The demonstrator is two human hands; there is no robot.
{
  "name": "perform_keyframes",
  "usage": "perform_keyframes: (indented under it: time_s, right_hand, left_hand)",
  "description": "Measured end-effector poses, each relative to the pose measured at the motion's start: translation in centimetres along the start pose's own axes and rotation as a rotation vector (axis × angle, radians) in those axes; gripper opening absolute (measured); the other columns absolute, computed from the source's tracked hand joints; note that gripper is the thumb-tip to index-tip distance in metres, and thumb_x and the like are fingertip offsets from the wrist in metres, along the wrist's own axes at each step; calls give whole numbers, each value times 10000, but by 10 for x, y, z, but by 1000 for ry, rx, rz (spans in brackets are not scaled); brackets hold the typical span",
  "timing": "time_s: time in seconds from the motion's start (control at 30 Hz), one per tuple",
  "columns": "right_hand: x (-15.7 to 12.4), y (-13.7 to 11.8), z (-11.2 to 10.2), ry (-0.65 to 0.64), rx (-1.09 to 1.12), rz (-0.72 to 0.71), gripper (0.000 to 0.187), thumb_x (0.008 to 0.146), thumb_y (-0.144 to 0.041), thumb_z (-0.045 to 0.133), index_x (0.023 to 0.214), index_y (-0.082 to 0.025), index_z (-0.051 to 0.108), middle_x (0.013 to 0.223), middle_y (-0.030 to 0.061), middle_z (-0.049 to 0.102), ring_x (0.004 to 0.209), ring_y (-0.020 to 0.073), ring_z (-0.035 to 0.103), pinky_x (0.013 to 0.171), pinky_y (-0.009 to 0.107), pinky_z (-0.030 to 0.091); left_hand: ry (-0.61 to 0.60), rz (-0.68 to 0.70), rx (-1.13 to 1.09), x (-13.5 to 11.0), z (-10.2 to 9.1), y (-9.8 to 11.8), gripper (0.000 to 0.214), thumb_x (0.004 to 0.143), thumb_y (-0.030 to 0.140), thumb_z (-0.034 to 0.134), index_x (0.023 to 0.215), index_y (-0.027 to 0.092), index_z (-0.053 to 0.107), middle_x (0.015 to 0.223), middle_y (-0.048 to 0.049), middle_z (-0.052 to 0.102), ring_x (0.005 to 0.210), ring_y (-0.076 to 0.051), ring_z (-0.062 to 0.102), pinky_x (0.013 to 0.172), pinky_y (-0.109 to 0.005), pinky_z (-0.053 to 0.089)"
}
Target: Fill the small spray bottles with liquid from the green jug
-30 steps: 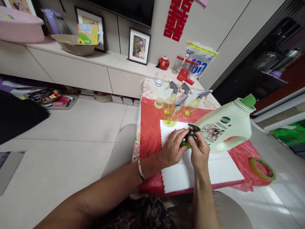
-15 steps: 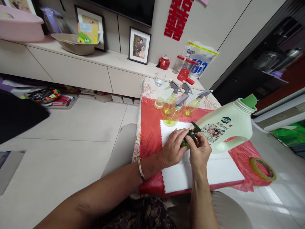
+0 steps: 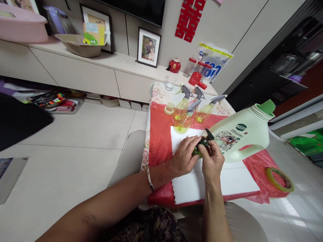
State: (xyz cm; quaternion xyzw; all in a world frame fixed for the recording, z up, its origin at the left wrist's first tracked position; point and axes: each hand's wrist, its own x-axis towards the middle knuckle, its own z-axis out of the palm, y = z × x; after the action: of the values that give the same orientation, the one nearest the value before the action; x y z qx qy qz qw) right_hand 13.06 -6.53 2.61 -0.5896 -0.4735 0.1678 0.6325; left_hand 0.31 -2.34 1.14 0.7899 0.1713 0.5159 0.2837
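A small dark green spray bottle with a dark trigger head stands on a white cloth on a small table. My left hand, with a bangle at the wrist, is wrapped round the bottle's body. My right hand pinches the trigger head at the top. A large pale detergent jug with a green spout stands just right of my hands.
Three yellow spray bottles with grey triggers, a yellow cap and a glass stand further back on the red table cover. A tape roll lies at the right edge. A long cabinet lines the wall.
The trigger head has turned a little in my right hand's fingers. Both hands stay on the green bottle in the same place.
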Motion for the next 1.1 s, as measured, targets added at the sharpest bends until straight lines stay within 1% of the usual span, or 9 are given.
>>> perform_keyframes:
  time_s: [0.2, 0.37, 0.43, 0.57, 0.7, 0.8, 0.9, 0.97, 1.1]
  right_hand:
    - [0, 1, 3, 39, 40, 37, 489, 774, -453, 809, 1087, -123, 627, 1108, 62, 601, 1012, 164, 586, 960, 306, 480]
    - [0, 0, 2, 81, 97, 53, 473, 757, -418, 829, 1065, -120, 629, 1102, 63, 605, 997, 156, 597, 930, 281, 500]
    - [2, -2, -1, 92, 139, 50, 436, 769, -399, 825, 1040, -121, 626, 1101, 63, 608, 986, 148, 603, 905, 264, 509]
    - [12, -13, -11, 116, 235, 28, 425, 759, -388, 827, 1013, -127, 608, 1089, 63, 615, 987, 142, 605, 915, 270, 513]
    - [24, -31, -21, 113, 313, 4, 437, 719, -389, 846, 983, -140, 603, 1102, 62, 609, 1014, 158, 605, 985, 342, 510]
    - [30, -43, -27, 78, 348, 4, 418, 723, -395, 852, 969, -144, 625, 1121, 73, 605, 1017, 173, 614, 988, 381, 519]
    - [31, -51, -31, 31, 363, 14, 396, 744, -412, 852, 957, -139, 660, 1097, 88, 608, 1006, 197, 624, 969, 422, 534]
    - [31, -54, -31, 12, 372, 13, 392, 761, -419, 847, 986, -145, 680, 1100, 92, 607, 1033, 215, 623, 980, 445, 531]
    - [28, -54, -27, -17, 365, -4, 423, 846, -441, 788, 1162, -181, 681, 1178, 110, 601, 1093, 229, 615, 1040, 476, 489]
  left_hand:
    - [8, -19, -9, 0, 0, 1, 655, 930, 168, 499, 1540, 186, 260, 1463, -187, 489, 1384, -316, 460, 1172, -547, 396]
    - [24, -66, -3, -1, -1, 2, 743, 859, 202, 596, 1530, 179, 277, 1485, -189, 453, 1414, -334, 421, 1184, -552, 383]
    - [34, -134, -35, -1, -1, 1, 700, 881, 249, 597, 1510, 163, 304, 1487, -199, 438, 1424, -332, 406, 1190, -553, 377]
    - [54, -349, -178, 1, -1, -2, 544, 952, 316, 510, 1458, 155, 391, 1467, -184, 462, 1418, -294, 416, 1224, -536, 333]
    - [26, -581, -521, 4, -2, -5, 513, 985, 407, 481, 1453, 200, 449, 1527, -137, 464, 1450, -267, 398, 1243, -496, 301]
    - [-42, -691, -1028, 8, 0, -7, 494, 969, 511, 481, 1362, 224, 568, 1462, -111, 567, 1396, -292, 484, 1164, -502, 403]
    - [-161, -789, -1469, 13, 0, -8, 454, 931, 501, 538, 1259, 206, 643, 1309, -131, 684, 1256, -324, 607, 1026, -521, 501]
    - [-195, -817, -1570, 15, -2, -7, 428, 892, 443, 626, 1243, 199, 653, 1275, -136, 702, 1212, -319, 634, 997, -501, 510]
    - [-168, -757, -1589, 16, -10, -6, 507, 832, 392, 732, 1289, 198, 629, 1333, -151, 666, 1243, -324, 617, 1034, -505, 479]
